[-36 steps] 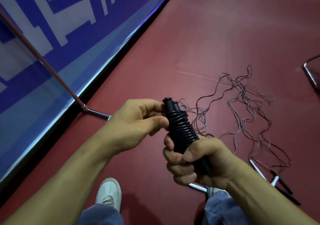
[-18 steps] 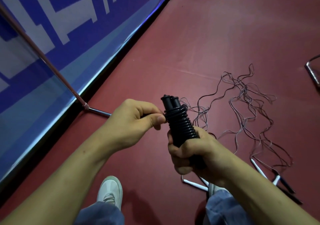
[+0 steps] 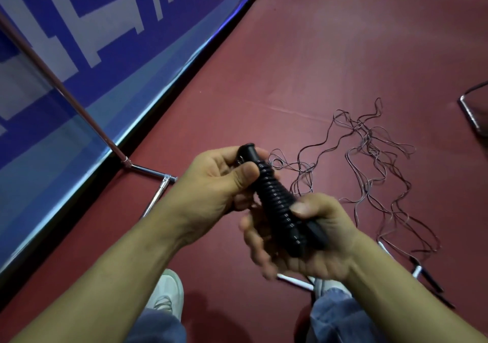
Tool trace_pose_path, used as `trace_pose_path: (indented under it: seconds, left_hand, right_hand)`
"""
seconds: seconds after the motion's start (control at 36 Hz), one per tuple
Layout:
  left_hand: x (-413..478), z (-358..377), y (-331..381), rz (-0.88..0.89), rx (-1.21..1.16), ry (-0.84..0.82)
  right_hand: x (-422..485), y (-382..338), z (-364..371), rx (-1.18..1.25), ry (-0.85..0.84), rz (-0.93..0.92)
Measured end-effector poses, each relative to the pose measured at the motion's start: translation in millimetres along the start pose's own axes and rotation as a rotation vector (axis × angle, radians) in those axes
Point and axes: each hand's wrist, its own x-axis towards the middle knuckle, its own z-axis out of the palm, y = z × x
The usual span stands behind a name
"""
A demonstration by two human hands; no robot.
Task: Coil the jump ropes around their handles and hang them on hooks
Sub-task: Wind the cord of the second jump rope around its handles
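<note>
Mid-frame you have one black jump rope wound round its paired handles. Your left hand is curled round the top end with the thumb pressed on the coils, and your right hand clamps the lower end. That rope looks all but coiled, though it is not yet hung and no hook shows. At right, a tangle of thin ropes lies loose on the red floor — all left to do.

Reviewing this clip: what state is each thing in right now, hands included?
Black jump rope: coiled tightly round its handles, held off the floor.
Left hand: grips the top end, thumb on the coils.
Right hand: grips the bottom end.
Thin ropes: loose and tangled on the floor.
</note>
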Motion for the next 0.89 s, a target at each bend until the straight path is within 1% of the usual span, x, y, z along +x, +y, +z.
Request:
trace_pose_path:
  seconds: [0.03, 0.08, 0.11, 0.19, 0.25, 0.28, 0.31, 0.36, 0.42, 0.5, 0.61, 0.67, 0.72, 0.78, 0.89]
  left_hand:
    - [0.5, -2.6, 0.2, 0.006, 0.057, 0.071]
    - [1.9, -5.3, -2.3, 0.014, 0.202, 0.192]
    - [2.5, -5.2, -5.1, 0.01, 0.259, 0.23]
    - [3.7, 5.1, -15.4, -0.011, 0.415, 0.279]
    - [2.1, 13.8, -18.8, -0.006, 0.429, 0.263]
    - [1.2, 16.4, -18.5, 0.0, 0.41, 0.238]
    - [0.4, 17.2, -16.6, 0.001, 0.384, 0.205]
    - [-1.9, 13.9, -10.0, -0.018, 0.333, 0.122]
    - [-4.9, 6.1, -2.0, -0.038, 0.315, 0.048]
    - [-6.4, -3.1, 4.4, -0.024, 0.492, -0.008]
    - [-3.2, -8.8, 3.5, 0.006, 0.751, 0.001]
    - [-2.5, -10.6, 2.5, 0.014, 0.794, 0.024]
    - [-2.2, -12.6, 1.4, 0.014, 0.783, 0.023]
    - [-2.3, -13.7, 1.6, 0.012, 0.756, 0.018]
    - [-2.8, -14.6, 3.2, 0.041, 0.604, 0.0]
  right_hand:
    - [-0.7, -3.1, -2.1, -0.106, 0.163, -0.043]
    - [2.1, -5.6, -0.8, -0.426, 0.509, -0.148]
    - [4.8, -4.6, 2.5, -0.595, 0.629, -0.184]
    - [15.3, 6.8, 10.6, -1.066, 0.886, -0.19]
    - [22.2, 15.2, 7.5, -1.263, 1.016, -0.255]
    - [24.4, 17.2, 4.4, -1.273, 1.029, -0.293]
    - [25.7, 18.1, 1.0, -1.228, 1.016, -0.32]
    - [24.3, 16.5, -0.7, -1.06, 0.942, -0.357]
    - [20.8, 14.1, 2.0, -0.974, 0.859, -0.381]
    - [17.0, 15.0, 5.6, -0.945, 0.809, -0.386]
    - [20.1, 15.6, 2.1, -0.907, 0.894, -0.4]
    - [22.0, 17.3, 1.1, -0.911, 0.917, -0.41]
    - [22.5, 19.9, 2.9, -0.89, 0.908, -0.443]
    - [22.0, 21.4, 6.1, -0.814, 0.867, -0.488]
    - [21.1, 18.2, 16.3, -0.664, 0.697, -0.567]
